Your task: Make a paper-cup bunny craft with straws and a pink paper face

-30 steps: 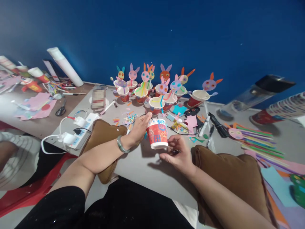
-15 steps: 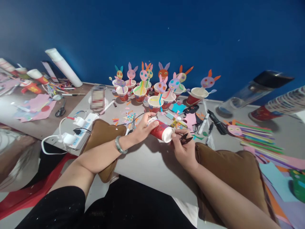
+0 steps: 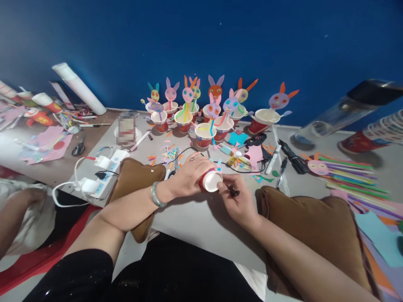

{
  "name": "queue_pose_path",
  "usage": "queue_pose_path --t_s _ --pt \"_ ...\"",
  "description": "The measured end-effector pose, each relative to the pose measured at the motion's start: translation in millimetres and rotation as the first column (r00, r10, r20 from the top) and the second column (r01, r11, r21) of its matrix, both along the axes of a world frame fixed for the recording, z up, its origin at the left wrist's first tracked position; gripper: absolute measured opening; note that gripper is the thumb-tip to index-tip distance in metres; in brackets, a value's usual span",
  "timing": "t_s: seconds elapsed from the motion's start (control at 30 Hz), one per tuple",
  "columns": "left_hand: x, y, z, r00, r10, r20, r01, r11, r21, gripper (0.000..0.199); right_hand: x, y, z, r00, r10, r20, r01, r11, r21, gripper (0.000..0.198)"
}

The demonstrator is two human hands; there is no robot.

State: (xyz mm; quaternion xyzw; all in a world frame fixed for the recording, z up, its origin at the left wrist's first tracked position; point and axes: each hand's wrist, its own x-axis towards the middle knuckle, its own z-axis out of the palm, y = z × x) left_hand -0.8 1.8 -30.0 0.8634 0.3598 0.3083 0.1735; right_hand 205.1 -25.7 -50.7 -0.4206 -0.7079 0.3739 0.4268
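My left hand (image 3: 192,174) is wrapped over the top and side of a red paper cup (image 3: 202,181). The cup lies tilted in the air above the table, its round white end facing me. My right hand (image 3: 237,197) is closed around a small dark tool (image 3: 234,191), mostly hidden in the palm; its exact kind is unclear. Thumb and fingertips of that hand touch the rim of the cup's white end. Just behind the cup shows a bit of blue paper (image 3: 219,164).
Behind stand several paper cups with rabbit-faced figures (image 3: 205,136). Brown cushions (image 3: 308,235) flank the workspace. At left are a power strip (image 3: 110,176) and scissors (image 3: 78,144); at right, a clear bottle (image 3: 340,113), stacked cups (image 3: 362,140) and coloured sticks (image 3: 352,176). Another person's arm (image 3: 15,218) is far left.
The cup has turned so its white end faces me more directly. My left hand has shifted over it, and the tool in my right hand has swung so its points no longer show.
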Motion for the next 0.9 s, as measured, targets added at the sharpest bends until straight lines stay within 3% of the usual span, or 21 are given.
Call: queue_pose_path --t_s 0.17,0.27,0.33,0.4,0.47,0.6,0.9 --pt "-5 10 -1.5 0.984 0.074 0.163 -0.09 0.992 0.093 0.056 -2 -4 7 0.997 0.07 -0.014 -0.069 0.996 0.054 0.027" --pt "-10 16 0.3 0.961 0.048 0.272 -0.104 0.975 0.196 0.058 -2 -3 8 0.993 0.115 0.017 -0.116 0.987 0.113 0.027" --pt "-13 17 2.6 0.952 0.034 0.303 -0.106 0.969 0.222 0.057 0 -4 9 0.985 0.166 0.043 -0.167 0.985 0.038 0.034" --pt "-14 17 4.4 0.951 0.038 0.307 -0.11 0.969 0.221 0.056 1 -5 9 0.972 0.224 0.075 -0.218 0.972 -0.082 0.038" --pt "-15 16 4.8 0.958 0.057 0.281 -0.121 0.969 0.214 0.055 3 -6 9 0.958 0.261 0.119 -0.247 0.962 -0.121 0.041" --pt "-14 15 1.8 0.978 0.071 0.197 -0.116 0.967 0.227 0.05 3 -4 7 0.954 0.239 0.18 -0.238 0.971 -0.025 0.045" --pt "-11 14 -3.4 0.985 0.046 0.166 -0.1 0.937 0.335 0.051 0 -4 6 0.976 0.137 0.169 -0.138 0.99 -0.009 0.037"
